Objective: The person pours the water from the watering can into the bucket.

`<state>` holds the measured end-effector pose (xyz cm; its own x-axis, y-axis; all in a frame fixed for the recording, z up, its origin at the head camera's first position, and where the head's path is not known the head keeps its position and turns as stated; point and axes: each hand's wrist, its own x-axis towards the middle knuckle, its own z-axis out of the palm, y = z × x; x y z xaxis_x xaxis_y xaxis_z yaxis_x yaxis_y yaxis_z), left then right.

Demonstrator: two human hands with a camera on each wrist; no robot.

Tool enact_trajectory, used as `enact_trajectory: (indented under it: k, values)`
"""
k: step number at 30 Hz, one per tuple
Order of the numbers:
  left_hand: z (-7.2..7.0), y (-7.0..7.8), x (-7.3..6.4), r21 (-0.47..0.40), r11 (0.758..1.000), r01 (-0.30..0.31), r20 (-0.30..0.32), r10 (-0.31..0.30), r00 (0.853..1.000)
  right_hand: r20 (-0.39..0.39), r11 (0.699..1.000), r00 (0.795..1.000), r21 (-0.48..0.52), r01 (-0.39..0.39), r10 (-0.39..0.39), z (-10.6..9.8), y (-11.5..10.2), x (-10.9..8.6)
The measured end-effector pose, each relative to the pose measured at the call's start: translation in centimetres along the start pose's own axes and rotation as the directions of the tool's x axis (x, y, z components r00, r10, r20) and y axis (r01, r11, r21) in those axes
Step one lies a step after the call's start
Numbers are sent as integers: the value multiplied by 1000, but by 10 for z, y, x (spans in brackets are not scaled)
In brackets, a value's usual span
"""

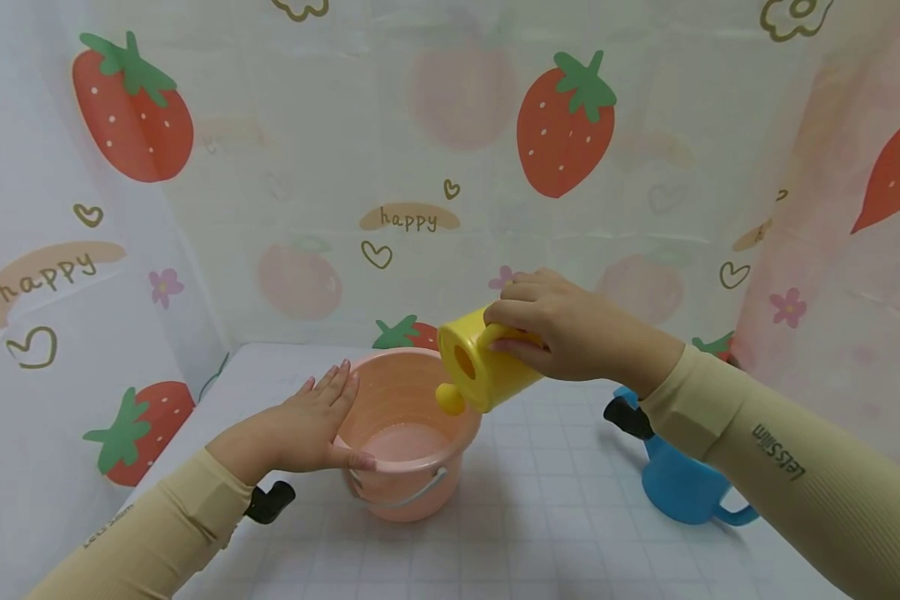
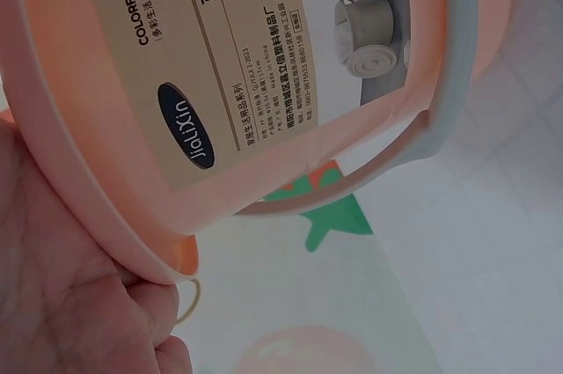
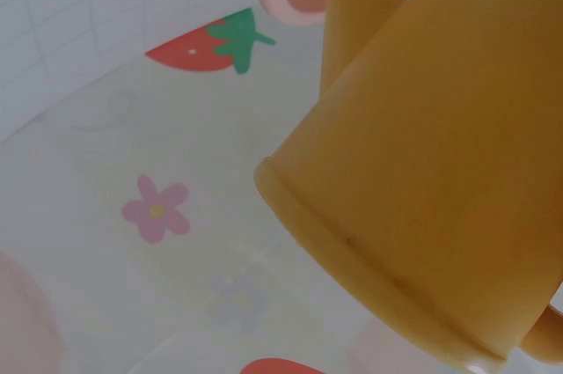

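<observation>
Yellow watering can (image 1: 506,367): up off the surface (image 1: 555,533), tipped on a slant over the right side of the pink bucket (image 1: 412,510), mouth facing left, round spout head (image 1: 450,399) above the bucket's opening. Contact between spout head and rim: cannot tell. Right hand (image 1: 562,325): fingers curled round the can's handle, nothing else in the grip. Left hand (image 1: 303,429): fingers straight and a bit spread, laid on the bucket's left rim, thumb on the near rim; not clasped round anything, probably just steadying.

Bucket upright, left of the surface's middle, nearer the far-left corner than the right edge. Pale bail (image 1: 420,493) across its near wall; printed label (image 2: 193,75) on the outside, seen from the left wrist. Blue vessel (image 1: 675,492) with a handle toward the right edge of the surface, partly behind the right sleeve (image 1: 787,467), well apart from the bucket.

Step in hand, judging by the tilt: pouring from can into bucket. No clear stream in view; flow or no flow, cannot tell. Next move probably calling for: more tip if not fully drained, spout head inside the rim, bucket braced, then levelling the can before lifting clear.
</observation>
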<state>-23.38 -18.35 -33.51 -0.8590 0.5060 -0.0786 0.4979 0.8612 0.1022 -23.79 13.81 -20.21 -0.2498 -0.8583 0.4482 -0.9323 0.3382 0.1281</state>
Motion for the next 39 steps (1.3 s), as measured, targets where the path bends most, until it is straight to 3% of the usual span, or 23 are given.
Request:
enact_trajectory:
  k: [28,39]
  values:
    - [-2,1,-2,-15,1000,-13,-3,13,1000,31,999,998,-21,-47,48,1,4,-6]
    - [-2,1,-3,-17,1000,-16,-6,15,1000,9,998,998,4,-59,59,1,8,-9]
